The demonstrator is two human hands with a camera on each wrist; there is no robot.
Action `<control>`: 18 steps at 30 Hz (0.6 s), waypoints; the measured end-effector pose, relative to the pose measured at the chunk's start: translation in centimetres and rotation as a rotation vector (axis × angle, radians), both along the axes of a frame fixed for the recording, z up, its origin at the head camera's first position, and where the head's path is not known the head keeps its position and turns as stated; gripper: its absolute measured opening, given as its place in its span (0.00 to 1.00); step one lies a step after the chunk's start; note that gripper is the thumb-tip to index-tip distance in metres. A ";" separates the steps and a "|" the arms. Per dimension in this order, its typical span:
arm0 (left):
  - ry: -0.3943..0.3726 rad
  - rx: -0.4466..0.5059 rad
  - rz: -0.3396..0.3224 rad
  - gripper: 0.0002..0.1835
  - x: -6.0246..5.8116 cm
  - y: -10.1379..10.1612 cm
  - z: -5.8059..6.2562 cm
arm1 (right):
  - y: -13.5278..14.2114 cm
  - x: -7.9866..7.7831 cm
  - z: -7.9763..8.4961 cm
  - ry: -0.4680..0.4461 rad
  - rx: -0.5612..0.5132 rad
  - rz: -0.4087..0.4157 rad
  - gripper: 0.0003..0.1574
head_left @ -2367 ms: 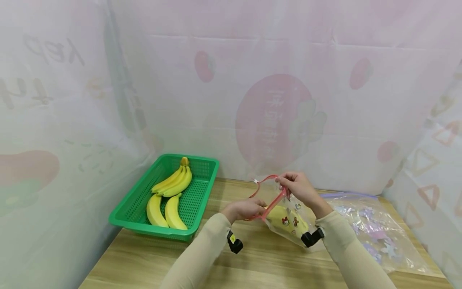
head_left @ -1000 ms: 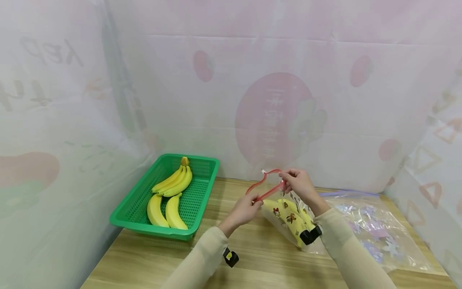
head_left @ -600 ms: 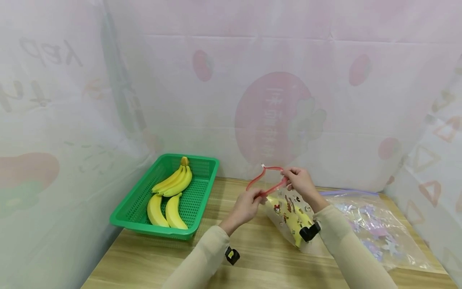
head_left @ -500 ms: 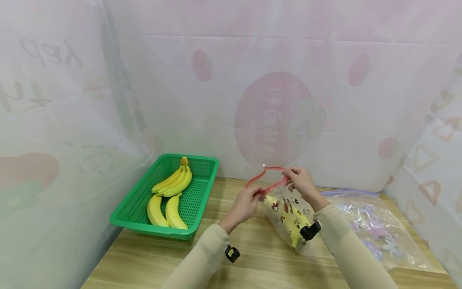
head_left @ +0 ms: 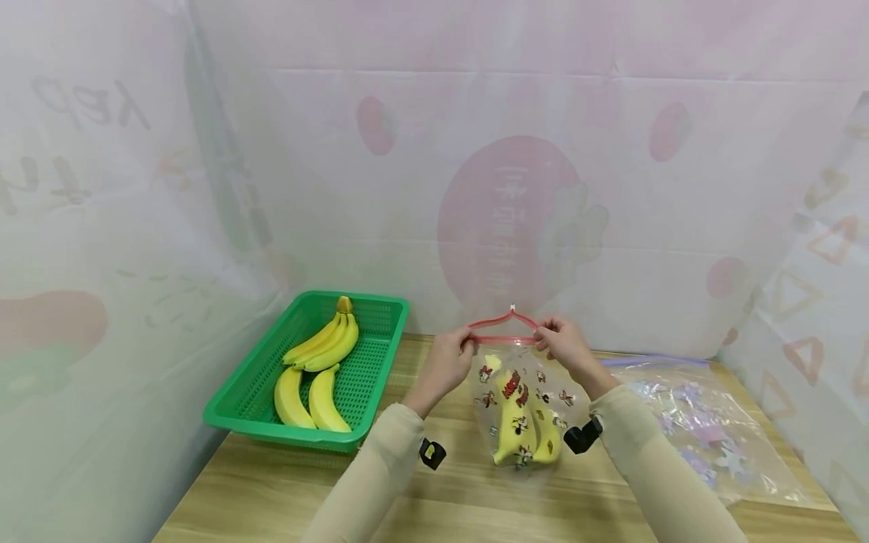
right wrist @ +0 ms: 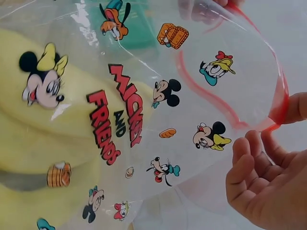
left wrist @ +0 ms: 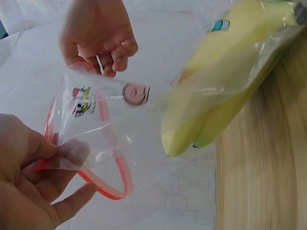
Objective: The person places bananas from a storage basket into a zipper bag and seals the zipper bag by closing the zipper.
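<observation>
Held up between both hands is a clear zipper bag (head_left: 485,422) printed with cartoon figures, its red-edged mouth spread apart and a white slider at the back. Bananas (head_left: 511,422) show through the plastic, low in the bag. My left hand (head_left: 444,366) pinches the left corner of the red rim; in the left wrist view, thumb and index finger grip that corner. At the opposite corner my right hand (head_left: 566,347) pinches the rim between thumb and fingers. The right wrist view shows the bag's printed side (right wrist: 144,158) close up.
On the left stands a green basket (head_left: 390,362) with a banana bunch (head_left: 329,343) and two single bananas (head_left: 290,400). A clear bag with a purple zipper (head_left: 713,422) and pastel shapes inside lies flat on the right of the wooden table (head_left: 462,505). White printed curtains enclose the back and sides.
The left hand has shifted from low beside the rim up to its left corner. The bag has turned to face forward and hangs more upright, with the bananas lower in it.
</observation>
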State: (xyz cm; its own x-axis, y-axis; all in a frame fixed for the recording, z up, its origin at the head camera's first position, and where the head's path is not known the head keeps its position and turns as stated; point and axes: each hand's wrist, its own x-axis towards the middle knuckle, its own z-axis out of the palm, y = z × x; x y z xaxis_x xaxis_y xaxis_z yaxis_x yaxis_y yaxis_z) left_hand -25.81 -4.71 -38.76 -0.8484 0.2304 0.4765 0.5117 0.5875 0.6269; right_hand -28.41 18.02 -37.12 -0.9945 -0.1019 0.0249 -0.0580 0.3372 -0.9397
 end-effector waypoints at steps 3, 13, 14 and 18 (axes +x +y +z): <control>0.035 0.016 0.020 0.09 -0.2 -0.1 -0.1 | -0.4 0.2 0.1 -0.013 0.002 0.021 0.09; 0.229 -0.038 -0.050 0.08 -0.9 0.2 -0.6 | -0.6 -1.1 -0.8 -0.052 -0.050 0.012 0.19; 0.243 -0.041 -0.060 0.08 -0.9 0.2 -0.7 | -0.6 -1.3 -1.0 -0.064 -0.078 0.020 0.21; 0.278 -0.042 -0.093 0.08 -1.1 0.2 -0.9 | -0.3 -2.3 -2.3 -0.128 -0.138 0.057 0.31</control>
